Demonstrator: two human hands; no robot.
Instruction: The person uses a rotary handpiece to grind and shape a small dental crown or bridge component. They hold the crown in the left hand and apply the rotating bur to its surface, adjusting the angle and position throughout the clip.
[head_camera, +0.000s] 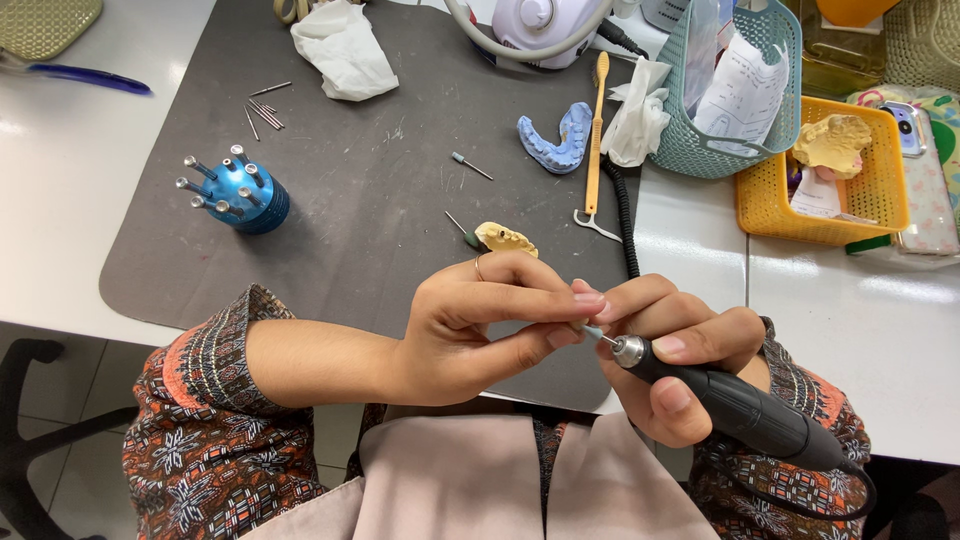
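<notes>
The right hand (665, 350) grips a black handpiece (740, 405), its bur (603, 338) touching a small piece pinched in the left hand's (480, 325) fingertips (585, 298), just above the tabletop (880, 340) edge. With fingers this close, a slipping bur could nick them or fling the piece away.

On the dark mat (380, 200) a blue bur stand (238, 192) sits at the left, loose burs (264, 108) and a crumpled tissue (343, 50) farther off, a blue dental cast (557, 138) right of centre, beside a teal basket (722, 140) and yellow basket (830, 215)
</notes>
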